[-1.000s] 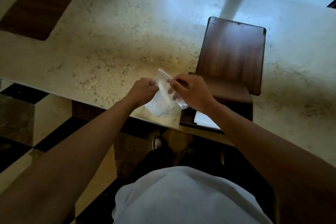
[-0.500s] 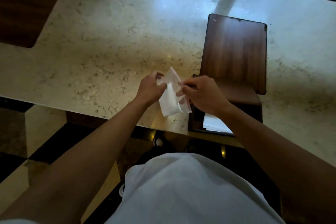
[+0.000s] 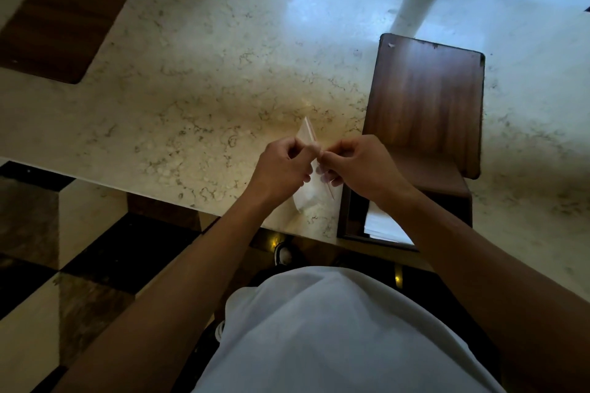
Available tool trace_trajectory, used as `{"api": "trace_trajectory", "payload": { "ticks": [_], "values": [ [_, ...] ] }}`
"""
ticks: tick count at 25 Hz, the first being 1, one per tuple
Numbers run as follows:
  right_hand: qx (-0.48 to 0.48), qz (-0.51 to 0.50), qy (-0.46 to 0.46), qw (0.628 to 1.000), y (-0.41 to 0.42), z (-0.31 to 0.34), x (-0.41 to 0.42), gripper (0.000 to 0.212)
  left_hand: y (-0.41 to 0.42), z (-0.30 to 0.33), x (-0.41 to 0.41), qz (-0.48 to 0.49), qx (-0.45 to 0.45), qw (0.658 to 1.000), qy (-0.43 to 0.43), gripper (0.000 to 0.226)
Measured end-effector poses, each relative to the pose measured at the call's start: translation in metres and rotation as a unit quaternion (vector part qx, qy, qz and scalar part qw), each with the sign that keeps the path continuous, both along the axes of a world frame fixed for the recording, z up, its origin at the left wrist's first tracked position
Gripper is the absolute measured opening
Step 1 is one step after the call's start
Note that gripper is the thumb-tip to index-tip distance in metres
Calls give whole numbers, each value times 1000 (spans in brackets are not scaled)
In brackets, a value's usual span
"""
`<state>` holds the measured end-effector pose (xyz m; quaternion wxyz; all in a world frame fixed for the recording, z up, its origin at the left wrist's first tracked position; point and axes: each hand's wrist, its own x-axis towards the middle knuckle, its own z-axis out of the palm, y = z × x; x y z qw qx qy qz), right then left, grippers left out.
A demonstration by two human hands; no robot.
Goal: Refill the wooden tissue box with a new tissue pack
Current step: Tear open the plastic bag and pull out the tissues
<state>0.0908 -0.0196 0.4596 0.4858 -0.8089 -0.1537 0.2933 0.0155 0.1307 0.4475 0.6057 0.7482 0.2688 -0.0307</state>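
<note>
Both hands pinch a thin clear plastic wrapper (image 3: 308, 198): left hand (image 3: 281, 169) and right hand (image 3: 360, 163) meet with fingertips pressed on its upper edge, above the counter's (image 3: 207, 89) near edge. Just right sits the wooden tissue box (image 3: 424, 112), lid raised, white tissues (image 3: 381, 225) showing inside at its near end.
</note>
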Motion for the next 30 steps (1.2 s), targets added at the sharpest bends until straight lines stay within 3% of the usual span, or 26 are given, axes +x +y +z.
{"api": "trace_trajectory", "payload": {
  "ticks": [8,23,26,30],
  "values": [
    [9,15,10,1000,-2,0,-4,13,2,1,-2,-33,18,999,-3,34],
    [71,-8,156,985,-10,-12,-7,19,13,2,-5,-90,-14,996,-9,21],
    [48,25,138,989,-6,-11,-8,14,13,4,-5,-103,11,995,3,22],
    [-15,103,41,994,-2,-5,-9,12,15,5,0,-148,12,987,53,23]
  ]
}}
